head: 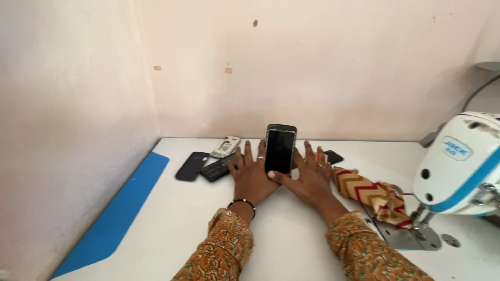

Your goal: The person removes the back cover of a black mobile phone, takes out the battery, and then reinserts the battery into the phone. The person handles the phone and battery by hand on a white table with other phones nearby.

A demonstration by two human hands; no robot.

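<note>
1. On a white tabletop [291,244] set into the corner of a pale room, a person's two hands lie flat, palms down and fingers spread, side by side near the middle of the view.
2. The left hand [251,177], open and gripping nothing, wears a ring and a dark beaded bracelet at the wrist; its fingers point toward 12 o'clock.
3. The right hand [311,179], likewise open and flat, also wears a ring; its thumb reaches to 9 o'clock and touches the lower edge of a black smartphone [280,149].
4. The smartphone stands upright between the two hands, its dark screen toward the camera, its base between the thumbs; how it is propped cannot be told.
5. At 10 o'clock from the left hand lie a black keypad phone [213,169], a flat black phone case [190,166] and a white handset [225,147], close together.
6. Just beyond the right hand's fingers, at 1 o'clock, sits another small black device [333,156].
7. At 3 o'clock from the right hand, a red-and-cream zigzag cloth [372,195] runs under the needle of a white-and-blue sewing machine [461,164].
8. A blue strip [125,208] edges the tabletop at 9 o'clock.
9. Both sleeves are of orange printed fabric.
</note>
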